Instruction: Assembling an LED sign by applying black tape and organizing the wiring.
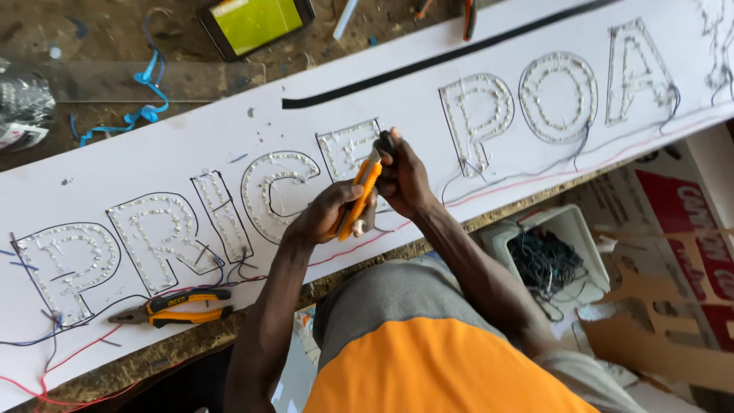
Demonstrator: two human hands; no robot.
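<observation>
Your left hand point(325, 214), your right hand point(401, 180): fingers of both wrapped round orange knife point(361, 197), held above white board point(138, 164), centre. Pliers point(174, 306) on board, near left. Phone point(256, 23) on table point(92, 38), far.

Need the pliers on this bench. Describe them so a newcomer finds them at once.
Start at the long white sign board with letter outlines studded with small lights. Follow its near edge to its left end, below the first letters: the pliers lie there shut, among red and blue wires. Their orange-and-black handles set them apart; the orange utility knife is in the hands.

Orange plastic utility knife point(361, 197) (glossy); matt white sign board point(115, 172); rough wooden bench point(92, 34).
</observation>
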